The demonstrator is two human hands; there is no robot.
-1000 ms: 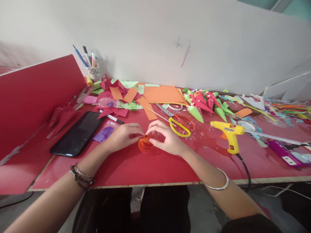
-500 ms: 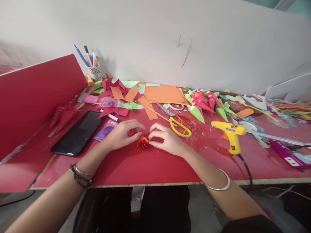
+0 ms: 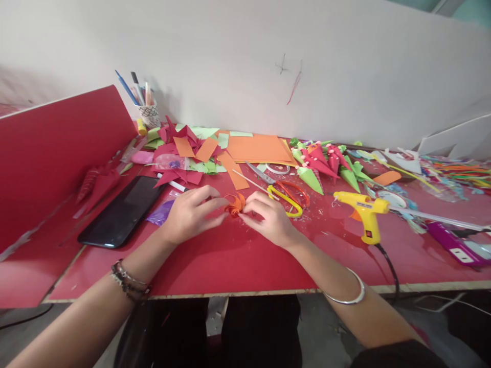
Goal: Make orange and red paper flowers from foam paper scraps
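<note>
Fingers of the right hand (image 3: pixel 271 221) pinch the orange paper coil (image 3: pixel 235 205) near the frame's middle; those of the left hand (image 3: pixel 188 214) curve beside it, their grip unclear. Uneven pulling could tear or unwind it; hard squeezing could crease it.

The place appears to be a papercraft workspace, shown by a red tabletop (image 3: pixel 238 276) bearing a yellow hot-glue gun (image 3: pixel 362 208), large scissors (image 3: pixel 279 183), orange paper sheets (image 3: pixel 255 149), red and green paper cones (image 3: pixel 318 162) and a patterned pen cup (image 3: pixel 149 116).
</note>
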